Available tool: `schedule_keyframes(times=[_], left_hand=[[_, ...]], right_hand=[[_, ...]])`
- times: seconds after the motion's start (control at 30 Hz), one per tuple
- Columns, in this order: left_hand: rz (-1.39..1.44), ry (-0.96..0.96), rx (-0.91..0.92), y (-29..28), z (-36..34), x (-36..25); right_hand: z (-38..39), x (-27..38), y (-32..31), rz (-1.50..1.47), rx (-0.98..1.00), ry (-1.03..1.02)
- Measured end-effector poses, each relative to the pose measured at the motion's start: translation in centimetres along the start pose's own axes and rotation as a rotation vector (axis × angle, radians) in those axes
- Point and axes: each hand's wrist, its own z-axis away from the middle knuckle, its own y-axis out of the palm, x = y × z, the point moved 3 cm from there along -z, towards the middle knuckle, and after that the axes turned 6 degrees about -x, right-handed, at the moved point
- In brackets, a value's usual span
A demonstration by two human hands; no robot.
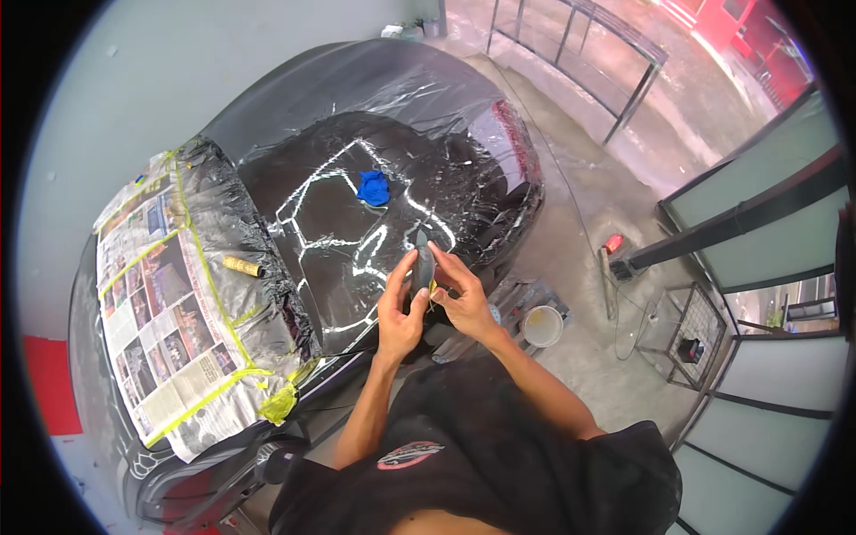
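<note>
My left hand (400,308) and my right hand (462,299) meet in front of me, above the near edge of a glossy black car panel (330,214). Between their fingertips they grip a narrow dark grey piece (423,260) with a pointed far end; its exact kind is unclear. A small bit of yellow shows by the right fingers. Farther out on the panel lies a crumpled blue cloth (374,188). White angular lines shine across the black surface. Clear plastic film (357,80) wraps the car around this area.
Newspaper (169,312) edged with yellow tape covers the glass at left, with a yellowish roll (242,267) resting nearby. A bucket (542,326) stands on the floor at my right. Beyond it are a red-headed tool (613,242), a wire-mesh frame (682,339) and a metal rack (580,40).
</note>
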Motion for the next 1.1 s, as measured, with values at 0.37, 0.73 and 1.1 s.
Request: schedule_keyframes(times=[0.37, 0.73, 1.1], left_hand=[[-0.261, 0.185, -0.245, -6.9, 2.7, -0.4], [0.058, -0.008, -0.441, -11.9, 6.7, 2.4], [-0.449, -0.265, -0.251, -15.7, 5.2, 6.7]], right_hand=[[-2.8, -1.5, 7.2, -0.064, 0.310, 0.180], [-3.2, -6.0, 13.3, -0.009, 0.558, 0.535], [-2.9, -12.5, 11.2, 0.374, 0.591, 0.740]])
